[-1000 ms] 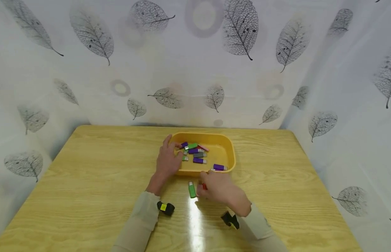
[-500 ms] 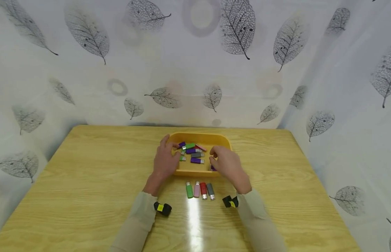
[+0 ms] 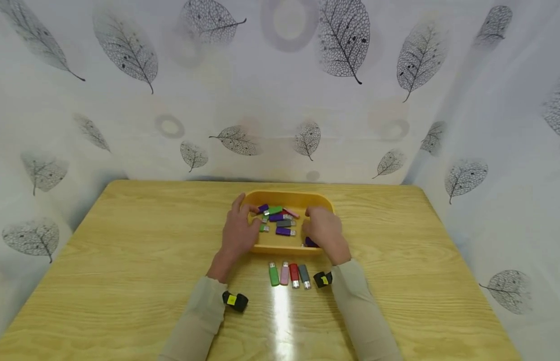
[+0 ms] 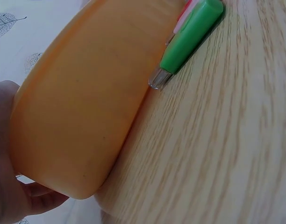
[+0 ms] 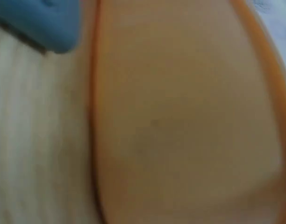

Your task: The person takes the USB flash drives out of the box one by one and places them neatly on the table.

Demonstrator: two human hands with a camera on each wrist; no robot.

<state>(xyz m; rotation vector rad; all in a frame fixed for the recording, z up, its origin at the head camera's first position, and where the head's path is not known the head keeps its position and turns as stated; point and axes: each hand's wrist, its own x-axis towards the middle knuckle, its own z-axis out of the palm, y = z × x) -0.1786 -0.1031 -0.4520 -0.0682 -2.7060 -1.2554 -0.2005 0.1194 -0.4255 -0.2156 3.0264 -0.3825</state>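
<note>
My left hand [image 3: 239, 229] grips the left end of a yellow plastic tray [image 3: 280, 249]; its fingers curl round the tray's corner in the left wrist view. My right hand [image 3: 326, 231] reaches down into the tray's right part, fingers bent, with the fingertips hidden. Just beneath it a purple USB stick [image 3: 310, 242] partly shows; I cannot tell whether the hand holds anything. More sticks lie loosely in the tray's left half, among them a purple one [image 3: 284, 231] and a grey one [image 3: 286, 223].
In front of the tray, side by side on the wooden table [image 3: 140, 271], lie a green USB stick [image 3: 274, 277], a pink one [image 3: 284, 275], a red one [image 3: 294, 273] and a grey one [image 3: 303, 273]. A leaf-patterned curtain [image 3: 271, 100] hangs behind.
My right hand has left the row of sticks on the table and moved forward into the tray, where its fingers now reach lower. The left hand stays at the tray's left end.
</note>
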